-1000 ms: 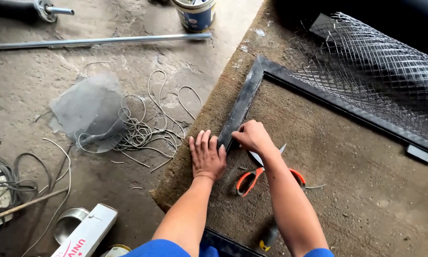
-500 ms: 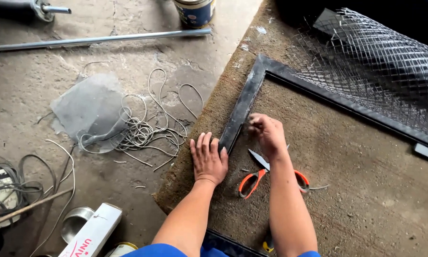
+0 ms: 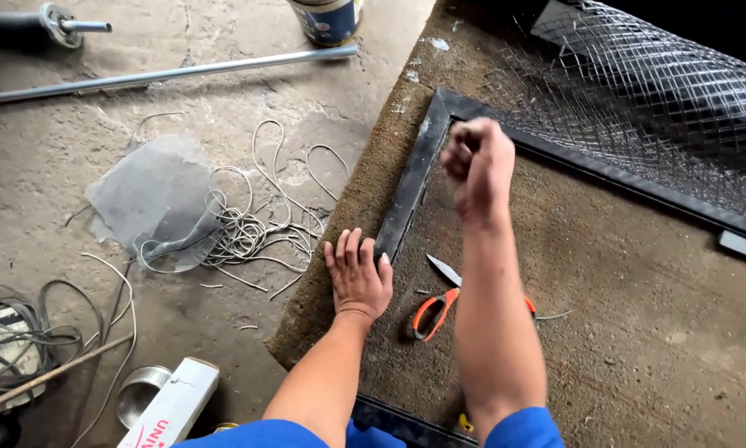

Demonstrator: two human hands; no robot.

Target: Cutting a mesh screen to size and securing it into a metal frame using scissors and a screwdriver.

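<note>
Since the earlier frame my right hand [image 3: 478, 166] has lifted off the black frame [image 3: 406, 195] toward twelve o'clock; it is curled into a loose fist, and I cannot tell whether it holds anything. My left hand [image 3: 358, 278] lies flat, fingers spread, touching the frame's side rail. One pair of orange-handled scissors [image 3: 436, 304] rests at three o'clock of it, inside the frame.

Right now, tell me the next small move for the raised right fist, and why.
Probably bring the right hand down along the black frame strip. The left hand lies flat, pinning the strip's lower end to the brown mat, and the fist hangs just above the upper stretch.
</note>
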